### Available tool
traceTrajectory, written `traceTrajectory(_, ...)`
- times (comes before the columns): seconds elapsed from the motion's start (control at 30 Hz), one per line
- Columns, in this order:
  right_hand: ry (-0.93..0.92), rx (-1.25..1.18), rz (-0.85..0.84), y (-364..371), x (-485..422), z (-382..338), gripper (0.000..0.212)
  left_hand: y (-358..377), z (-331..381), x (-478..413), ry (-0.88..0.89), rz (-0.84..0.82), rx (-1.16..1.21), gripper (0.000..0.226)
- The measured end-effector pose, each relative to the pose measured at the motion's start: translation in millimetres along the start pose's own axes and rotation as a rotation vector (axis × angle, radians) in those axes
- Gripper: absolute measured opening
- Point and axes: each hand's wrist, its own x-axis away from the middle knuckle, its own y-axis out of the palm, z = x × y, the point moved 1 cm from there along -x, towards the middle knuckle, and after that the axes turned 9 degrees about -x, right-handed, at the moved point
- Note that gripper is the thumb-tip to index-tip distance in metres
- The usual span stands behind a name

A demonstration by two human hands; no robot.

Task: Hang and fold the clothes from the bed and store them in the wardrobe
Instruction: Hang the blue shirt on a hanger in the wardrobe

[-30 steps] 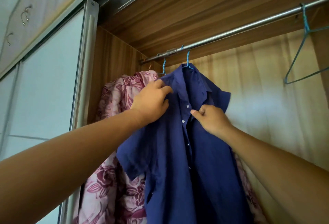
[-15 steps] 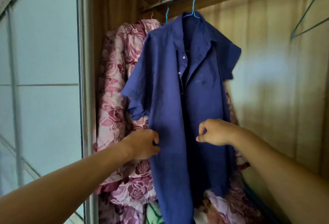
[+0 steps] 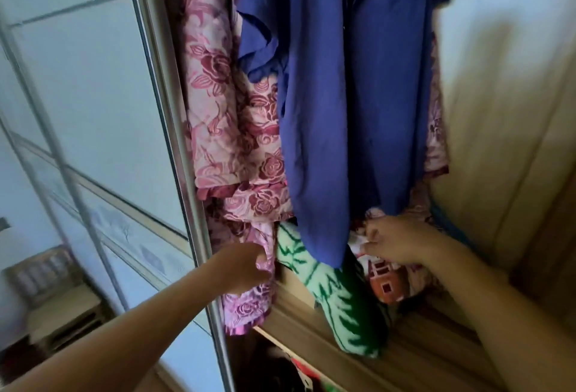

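A dark blue short-sleeved shirt [image 3: 352, 104] hangs in the open wardrobe, its top out of frame. Behind and to its left hangs a pink floral garment [image 3: 218, 104]. My left hand [image 3: 243, 267] is low at the wardrobe's left edge and grips a hanging lower strip of the pink floral garment. My right hand [image 3: 396, 242] sits just under the blue shirt's right hem with its fingers curled. Blur hides whether it pinches any fabric.
A green-and-white patterned cloth [image 3: 336, 292] and a red-and-white cloth [image 3: 386, 285] lie on the wooden shelf [image 3: 414, 357] below the hanging clothes. The sliding door frame [image 3: 174, 154] stands at the left, the wardrobe's wooden side wall [image 3: 511, 142] at the right.
My view has dropped from the rail to the shelf. Both hands slid down from the shirt's middle to hem level, and the left hand moved off the blue shirt onto the pink floral garment.
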Motion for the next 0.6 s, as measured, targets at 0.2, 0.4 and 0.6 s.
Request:
traceTrajectory(0.2,-0.020,-0.096,-0.004,24.2,5.4,-46.3,0.026,25.7,-34.5,18.0,0.018,-0.014,-0.009,0.050)
traceTrajectory(0.4,-0.097,-0.059,0.079,30.6,3.2,-139.4,0.033,30.1,-86.4,32.5,0.060,-0.007,0.001,0.040)
traceTrajectory(0.6,-0.349,0.063,0.315,9.3,9.2,-251.0,0.027,12.7,-145.2,28.3,0.023,0.077,0.050,0.035)
